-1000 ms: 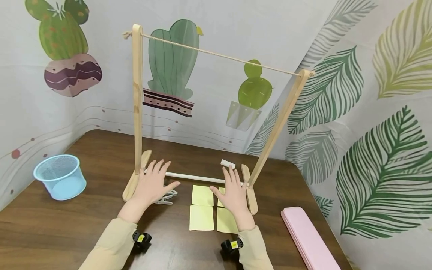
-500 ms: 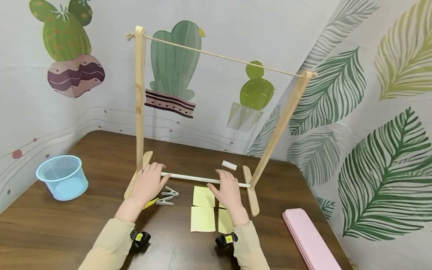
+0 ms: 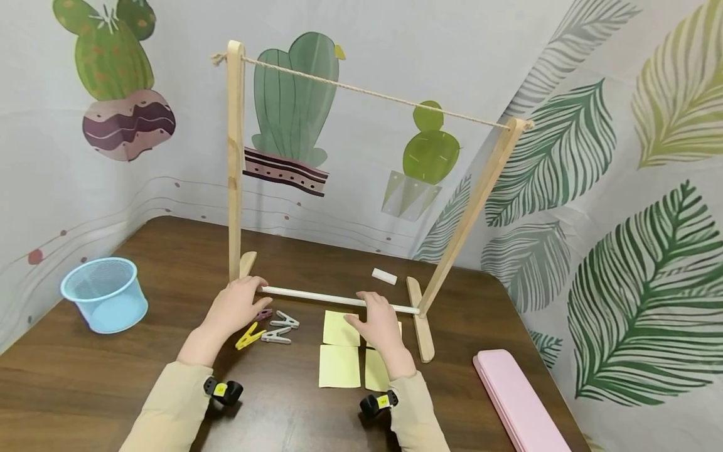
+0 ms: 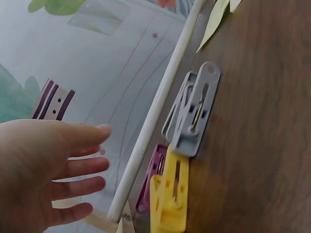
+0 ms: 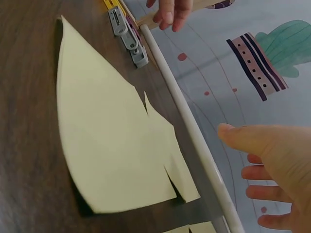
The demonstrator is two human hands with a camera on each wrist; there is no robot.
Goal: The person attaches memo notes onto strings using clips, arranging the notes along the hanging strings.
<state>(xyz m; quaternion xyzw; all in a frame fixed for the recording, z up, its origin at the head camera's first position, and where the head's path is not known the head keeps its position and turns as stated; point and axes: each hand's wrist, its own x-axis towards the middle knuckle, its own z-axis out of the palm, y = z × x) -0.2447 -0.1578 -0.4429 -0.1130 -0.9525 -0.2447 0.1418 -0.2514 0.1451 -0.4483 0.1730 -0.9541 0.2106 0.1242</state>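
My left hand (image 3: 234, 307) hovers by the left end of a white rod (image 3: 316, 295); the left wrist view shows its fingers loosely bent and apart from the rod. Near it lie a yellow clothespin (image 3: 248, 337), a purple clothespin (image 4: 154, 177), partly covered in the head view, and two grey clothespins (image 3: 276, 336). Over the right part of the rod is my right hand (image 3: 383, 323). Its thumb and relaxed fingers hold nothing in the right wrist view (image 5: 279, 165). Several yellow sticky notes (image 3: 339, 366) lie below, some partly hidden by this hand.
The rod joins two wooden posts (image 3: 234, 163) on flat feet, with a rope (image 3: 373, 95) strung between their tops. A small white block (image 3: 385, 276) lies behind the rod. A blue mesh basket (image 3: 131, 301) stands at left, a pink case (image 3: 522, 402) at right.
From spread fingers, both hands have bent their fingers and drawn them lower. My left hand has shifted leftward, uncovering the yellow and purple clothespins; the right has moved slightly left.
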